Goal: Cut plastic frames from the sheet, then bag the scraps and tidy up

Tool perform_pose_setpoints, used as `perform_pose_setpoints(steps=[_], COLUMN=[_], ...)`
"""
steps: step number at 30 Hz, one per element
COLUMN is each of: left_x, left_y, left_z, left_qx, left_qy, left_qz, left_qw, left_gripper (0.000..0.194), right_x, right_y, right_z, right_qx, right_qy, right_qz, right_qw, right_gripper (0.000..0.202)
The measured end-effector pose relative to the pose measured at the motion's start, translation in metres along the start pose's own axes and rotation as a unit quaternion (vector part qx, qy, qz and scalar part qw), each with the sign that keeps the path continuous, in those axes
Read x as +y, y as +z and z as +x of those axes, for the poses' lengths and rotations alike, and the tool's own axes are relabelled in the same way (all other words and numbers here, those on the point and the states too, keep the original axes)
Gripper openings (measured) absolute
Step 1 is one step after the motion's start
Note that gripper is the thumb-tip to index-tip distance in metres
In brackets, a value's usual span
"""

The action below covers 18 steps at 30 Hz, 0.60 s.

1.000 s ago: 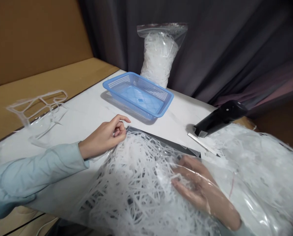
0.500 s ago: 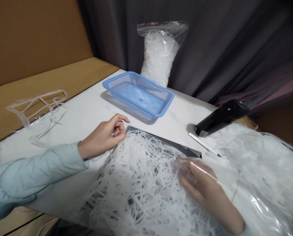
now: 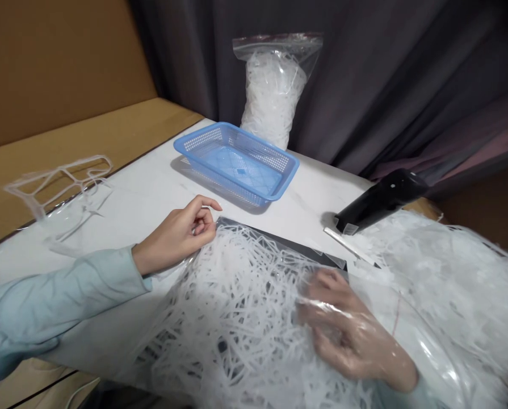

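Observation:
A mass of white shredded paper (image 3: 236, 301) lies in front of me under clear plastic, filling a shallow black box whose far edge (image 3: 279, 241) shows. At the box's far left corner, my left hand (image 3: 177, 236) has its fingers curled on the edge of a clear plastic bag (image 3: 183, 266). The index finger of that hand sticks out above the others. On the right side of the shreds rests my right hand (image 3: 347, 324), covered by the clear film. Its fingers are bent with the thumb apart, somewhat blurred, and no held thing shows.
Beyond the hands stands a blue mesh basket (image 3: 240, 170), with a zip bag of white shreds (image 3: 273, 96) behind it. To the right are a black cylinder (image 3: 379, 201), a thin pale cutter-like tool (image 3: 349, 246) and a large shred heap (image 3: 458, 284). A white-marked clear bag (image 3: 66, 187) lies left.
My right hand has turned and its fingers have bent more, pressing on the shreds under the film. My left hand stays at the box corner. The whole view has shifted slightly.

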<state>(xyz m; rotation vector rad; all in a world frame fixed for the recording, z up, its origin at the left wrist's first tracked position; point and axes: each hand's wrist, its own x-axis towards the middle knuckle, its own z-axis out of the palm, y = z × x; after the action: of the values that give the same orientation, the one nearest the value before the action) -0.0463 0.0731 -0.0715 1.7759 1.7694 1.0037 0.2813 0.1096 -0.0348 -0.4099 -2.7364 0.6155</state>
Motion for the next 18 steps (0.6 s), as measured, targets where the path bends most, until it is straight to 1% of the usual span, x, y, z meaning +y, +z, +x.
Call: perform_pose_setpoints(steps=[3,7,9,11,14,16,18], left_x=[-0.002,-0.003,-0.003,-0.004,-0.009,-0.013,-0.017], left_y=[-0.001,-0.004,-0.005,-0.006,-0.007,-0.008,-0.008], left_z=[0.001,0.003,0.004,0.004,0.005,0.007,0.008], left_qx=[-0.002,0.011,0.022,0.037,0.059,0.069,0.075], left_qy=[0.002,-0.001,-0.002,-0.002,-0.006,-0.010,-0.014], left_qz=[-0.003,-0.003,0.005,0.014,0.033,0.043,0.045], left_qw=[1.000,1.000,1.000,0.999,0.998,0.997,0.996], left_gripper=[0.027,0.026,0.027,0.029,0.031,0.032,0.033], right_x=[0.002,0.004,0.004,0.003,0.006,0.010,0.016], right_y=[0.007,0.018,0.018,0.012,-0.001,-0.009,-0.015], right_z=[-0.002,-0.004,-0.004,-0.003,-0.004,-0.007,-0.010], right_qx=[-0.005,-0.032,-0.020,-0.004,0.018,0.061,0.122], right_qy=[-0.010,0.031,0.054,0.066,0.068,0.052,0.041], right_qz=[-0.023,-0.059,-0.062,-0.069,-0.072,-0.061,-0.047], right_qw=[1.000,0.997,0.996,0.995,0.995,0.995,0.991], right_gripper=[0.036,0.074,0.083,0.083,0.069,0.055,0.044])
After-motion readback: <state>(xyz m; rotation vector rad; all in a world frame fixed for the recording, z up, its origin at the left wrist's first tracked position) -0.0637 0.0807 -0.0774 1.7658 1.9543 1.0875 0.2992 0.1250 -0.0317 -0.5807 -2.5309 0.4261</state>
